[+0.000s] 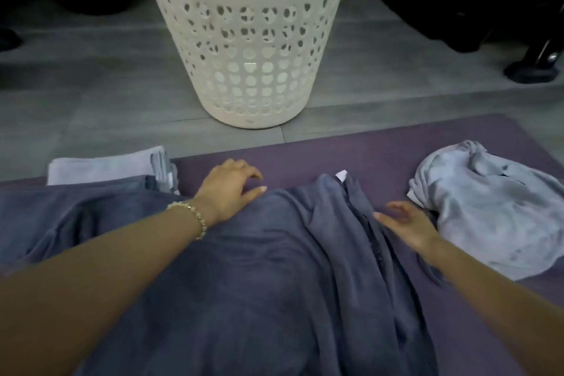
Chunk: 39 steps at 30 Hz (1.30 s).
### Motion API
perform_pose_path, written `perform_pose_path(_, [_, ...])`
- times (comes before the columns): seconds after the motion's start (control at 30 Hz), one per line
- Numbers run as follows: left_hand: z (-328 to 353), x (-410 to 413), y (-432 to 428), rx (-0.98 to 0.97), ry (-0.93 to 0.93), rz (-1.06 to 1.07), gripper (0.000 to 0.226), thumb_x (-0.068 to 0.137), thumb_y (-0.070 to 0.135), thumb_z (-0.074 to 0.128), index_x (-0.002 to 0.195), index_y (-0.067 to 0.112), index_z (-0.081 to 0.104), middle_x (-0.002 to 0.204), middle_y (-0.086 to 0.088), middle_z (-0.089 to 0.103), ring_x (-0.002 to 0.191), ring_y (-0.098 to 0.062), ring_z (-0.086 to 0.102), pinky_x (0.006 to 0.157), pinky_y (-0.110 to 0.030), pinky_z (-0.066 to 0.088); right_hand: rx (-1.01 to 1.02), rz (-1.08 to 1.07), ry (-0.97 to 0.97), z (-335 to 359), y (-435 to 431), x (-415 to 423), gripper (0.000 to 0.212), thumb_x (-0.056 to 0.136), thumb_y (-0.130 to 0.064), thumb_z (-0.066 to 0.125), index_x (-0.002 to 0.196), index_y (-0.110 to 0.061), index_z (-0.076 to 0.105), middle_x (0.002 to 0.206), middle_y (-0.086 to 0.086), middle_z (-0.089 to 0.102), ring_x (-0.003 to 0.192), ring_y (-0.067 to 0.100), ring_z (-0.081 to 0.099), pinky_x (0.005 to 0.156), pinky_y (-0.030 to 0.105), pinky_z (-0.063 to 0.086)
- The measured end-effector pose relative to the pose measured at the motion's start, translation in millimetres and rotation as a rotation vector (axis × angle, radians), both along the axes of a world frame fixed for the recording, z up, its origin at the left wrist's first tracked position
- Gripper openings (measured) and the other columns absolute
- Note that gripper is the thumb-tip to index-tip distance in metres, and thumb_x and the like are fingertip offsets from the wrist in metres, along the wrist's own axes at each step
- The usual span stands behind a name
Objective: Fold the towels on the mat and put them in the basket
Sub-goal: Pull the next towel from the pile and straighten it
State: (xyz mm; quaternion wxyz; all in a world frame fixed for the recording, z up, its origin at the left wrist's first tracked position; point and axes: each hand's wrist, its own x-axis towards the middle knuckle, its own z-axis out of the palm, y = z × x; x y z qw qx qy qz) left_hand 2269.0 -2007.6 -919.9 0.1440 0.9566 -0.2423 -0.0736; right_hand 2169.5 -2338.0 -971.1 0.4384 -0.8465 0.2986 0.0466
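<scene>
Dark blue-grey terry cloth fills the near field: we identify it as the dark blue-grey terry towel (259, 268), spread on the purple foam mat (381, 149) directly on the near side of the cream perforated plastic basket (250, 49). The basket stands upright on the grey floor, just beyond the mat's far edge. The left hand (229, 189), with a gold bead bracelet (190, 217) on its wrist, rests on the towel edge facing the basket, fingers loosely arched and gripping nothing. The right hand (409, 223) lies released beside a bunched ridge of the same towel, fingertips touching it, grasping nothing. That ridge runs from the basket side toward us, so we judge the fold line to run the same way; the towel's full length is cut off, and we cannot tell its long axis. The right hand is nearer the ridge and better placed to gather it. A crumpled pale grey towel (488, 217) lies nearer than the basket and to its right; a folded lilac towel (103, 165) lies nearer and to its left.
</scene>
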Motion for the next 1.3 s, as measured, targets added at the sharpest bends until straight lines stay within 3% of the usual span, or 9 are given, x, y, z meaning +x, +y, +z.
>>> perform_pose_path(0.33, [-74.6,-21.6,-200.3,-0.265,0.459,0.109,0.045,0.095,0.044,0.049,0.120,0.006,0.050,0.100,-0.004,0.059,0.090,-0.019,0.056,0.077,-0.024,0.039,0.299,0.045,0.282,-43.9,-49.8,-106.8,0.032,0.073,-0.031,0.082,0.090,-0.012,0.064,0.064,-0.006,0.056,0.061,0.004,0.054,0.053,0.017,0.046])
perform_pose_path(0.5, [-96.2,-6.0,-236.1,-0.332,0.456,0.313,0.031,0.095,0.032,0.054,0.101,0.002,0.055,0.089,-0.015,0.064,0.086,-0.029,0.062,0.070,-0.025,0.037,0.210,0.245,0.260,-63.8,-53.4,-133.2,0.052,0.073,-0.033,0.081,0.053,-0.019,0.035,0.052,-0.008,0.039,0.057,0.005,0.037,0.059,0.026,0.029])
perform_pose_path(0.67, [-91.6,12.0,-255.8,-0.756,0.646,0.507,0.022,0.096,0.017,0.055,0.077,0.007,0.049,0.040,0.007,0.058,0.033,-0.001,0.052,0.038,-0.013,0.044,0.648,-0.144,0.051,-38.4,-58.5,-152.7,0.041,0.087,-0.045,0.063,0.086,-0.004,0.062,0.077,0.000,0.069,0.069,0.006,0.059,0.064,0.017,0.045])
perform_pose_path(0.8, [-61.4,18.9,-295.8,-0.882,0.689,0.419,0.023,0.095,0.021,0.056,0.073,0.012,0.054,0.059,0.004,0.064,0.042,0.001,0.060,0.047,-0.010,0.049,0.687,-0.321,-0.143,-5.4,-107.1,-162.3,0.065,0.082,-0.050,0.066,0.101,0.012,0.060,0.099,0.016,0.071,0.088,0.022,0.063,0.081,0.032,0.052])
perform_pose_path(0.93, [-44.6,17.5,-344.4,-0.924,0.714,0.335,0.017,0.095,0.026,0.055,0.086,0.014,0.062,0.082,0.001,0.064,0.062,-0.001,0.062,0.055,-0.011,0.049,0.579,-0.396,-0.145,14.9,-163.9,-165.8,0.044,0.088,-0.042,0.054,0.104,-0.004,0.070,0.100,0.008,0.074,0.092,0.017,0.069,0.081,0.029,0.056])
perform_pose_path(1.0, [-45.4,11.5,-361.1,-0.834,0.705,0.258,0.026,0.098,0.029,0.051,0.111,0.012,0.065,0.102,-0.002,0.065,0.087,-0.008,0.062,0.064,-0.011,0.049,0.453,-0.398,-0.092,6.1,-184.2,-168.8,0.051,0.089,-0.047,0.055,0.101,0.001,0.070,0.096,0.012,0.073,0.088,0.023,0.068,0.084,0.037,0.054])
perform_pose_path(1.1, [-59.7,-1.9,-360.7,-0.491,0.627,0.050,0.034,0.102,0.036,0.037,0.122,0.017,0.058,0.125,-0.001,0.055,0.125,-0.019,0.047,0.093,-0.018,0.037,0.266,-0.422,-0.039,-18.1,-194.9,-170.4,0.055,0.090,-0.043,0.059,0.082,0.011,0.063,0.071,0.012,0.060,0.068,0.019,0.052,0.056,0.018,0.046])
perform_pose_path(1.23, [-87.1,-15.9,-332.5,-0.351,0.646,-0.034,0.048,0.102,0.038,0.029,0.132,0.009,0.052,0.140,-0.008,0.050,0.131,-0.020,0.043,0.106,-0.022,0.026,0.142,-0.457,-0.018,-35.2,-198.8,-165.5,0.040,0.091,-0.029,0.063,0.058,-0.007,0.059,0.052,-0.004,0.054,0.057,0.013,0.047,0.051,0.015,0.042])
perform_pose_path(1.3, [-91.1,-18.2,-313.3,-0.364,0.613,0.003,0.046,0.102,0.037,0.033,0.132,0.007,0.052,0.139,-0.008,0.051,0.130,-0.019,0.045,0.102,-0.018,0.026,0.067,-0.439,-0.017,-35.4,-198.2,-158.5,0.027,0.090,-0.030,0.065,0.072,-0.010,0.063,0.063,-0.005,0.059,0.067,0.017,0.054,0.062,0.024,0.043])
